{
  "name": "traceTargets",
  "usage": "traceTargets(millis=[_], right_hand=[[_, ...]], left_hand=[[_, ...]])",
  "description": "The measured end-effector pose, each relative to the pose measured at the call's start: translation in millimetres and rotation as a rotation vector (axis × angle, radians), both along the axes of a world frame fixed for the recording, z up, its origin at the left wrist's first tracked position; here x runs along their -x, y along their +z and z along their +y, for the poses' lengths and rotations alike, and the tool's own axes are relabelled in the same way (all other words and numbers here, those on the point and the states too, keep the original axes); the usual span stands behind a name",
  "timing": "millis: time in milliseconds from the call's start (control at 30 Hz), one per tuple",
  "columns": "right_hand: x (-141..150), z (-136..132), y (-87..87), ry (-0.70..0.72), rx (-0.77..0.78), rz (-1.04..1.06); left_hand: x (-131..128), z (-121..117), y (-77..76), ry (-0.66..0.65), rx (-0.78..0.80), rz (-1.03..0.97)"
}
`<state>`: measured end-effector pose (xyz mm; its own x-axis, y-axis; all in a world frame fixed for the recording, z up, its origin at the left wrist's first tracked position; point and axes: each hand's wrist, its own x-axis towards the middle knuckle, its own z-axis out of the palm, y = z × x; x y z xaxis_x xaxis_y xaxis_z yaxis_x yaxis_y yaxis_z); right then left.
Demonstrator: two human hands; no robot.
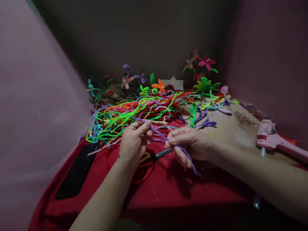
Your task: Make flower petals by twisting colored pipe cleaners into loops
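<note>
A purple pipe cleaner (158,132) runs between my two hands, its right end hanging loose and bent. My left hand (134,138) pinches it near one end, which sticks out past the fingertips. Thumb and fingers of my right hand (186,142) are closed on it farther along. Beneath them on the red cloth lies a pair of scissors (162,154) with orange and yellow handles, partly hidden by my hands. Just beyond my hands spreads a big heap of pipe cleaners (134,110) in green, red, orange, pink and blue. Purple looped pieces (205,123) rest on a board to the right.
A black flat case (77,171) lies at the left on the red cloth (144,195). On the right, a pink glue gun (271,141) with a glue stick sits at the brown board (231,128). Pipe-cleaner flowers (158,86) stand along the back, near the wall.
</note>
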<state>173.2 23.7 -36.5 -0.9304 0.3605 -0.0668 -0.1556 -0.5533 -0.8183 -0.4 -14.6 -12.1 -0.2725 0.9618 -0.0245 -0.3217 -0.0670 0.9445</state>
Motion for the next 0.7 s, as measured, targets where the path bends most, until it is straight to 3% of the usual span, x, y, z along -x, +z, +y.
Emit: traceTargets(millis=[200,300,533,700], right_hand=[[-12,-6,19.5,0.091,0.132,0.073],[-9,-4,16.4,0.136,0.174,0.072],[7,3,-4.9,-0.113,0.080,-0.052],[5,2,1.7,-0.204,-0.026,-0.121]], left_hand=[[4,1,-0.8,-0.044,0.011,-0.145],[-1,-2,-4.6,-0.089,0.076,-0.180],[-14,-7,-15.9,-0.227,0.189,-0.060],[0,-6,-8.2,-0.076,0.110,0.007]])
